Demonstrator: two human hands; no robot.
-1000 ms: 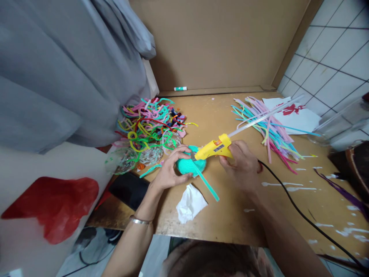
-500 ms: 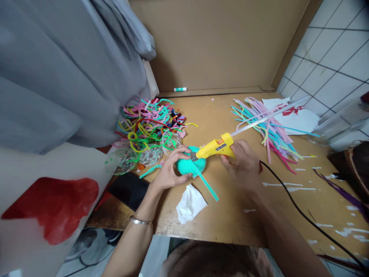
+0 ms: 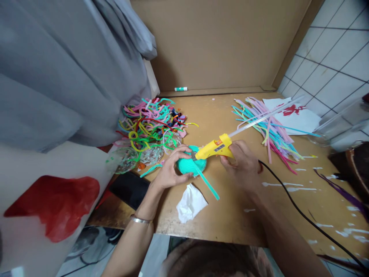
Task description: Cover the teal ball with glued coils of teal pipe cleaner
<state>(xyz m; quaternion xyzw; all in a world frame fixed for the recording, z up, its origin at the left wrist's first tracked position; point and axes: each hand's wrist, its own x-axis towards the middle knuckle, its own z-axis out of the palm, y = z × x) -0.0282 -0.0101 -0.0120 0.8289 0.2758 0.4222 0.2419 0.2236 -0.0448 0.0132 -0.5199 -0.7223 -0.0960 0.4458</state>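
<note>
A round teal fuzzy piece (image 3: pixel 188 166) lies near the middle of the table, with the fingers and thumb of my left hand (image 3: pixel 172 169) curved around its left side. From it a teal strip (image 3: pixel 210 185) sticks out toward the lower right. My right hand (image 3: pixel 240 163) grips the yellow glue gun (image 3: pixel 215 148), whose nozzle rests at or just over the top of the teal piece; contact is hard to tell. A long clear glue stick (image 3: pixel 253 122) extends from the gun's back. Just below the teal piece sits a crumpled white tissue (image 3: pixel 190 204).
Tangled colourful pipe cleaners (image 3: pixel 150 123) are heaped at the left, above a black phone (image 3: pixel 129 189). Straight pipe cleaners (image 3: pixel 266 127) lie at the right by a clear jar (image 3: pixel 318 138). A black cord (image 3: pixel 296 204) crosses the right side. A glue tube (image 3: pixel 181 89) stands out at the back.
Both hands keep almost the same pose. The glue gun's rear and its glue stick have dipped slightly, and the whole view has shifted a little.
</note>
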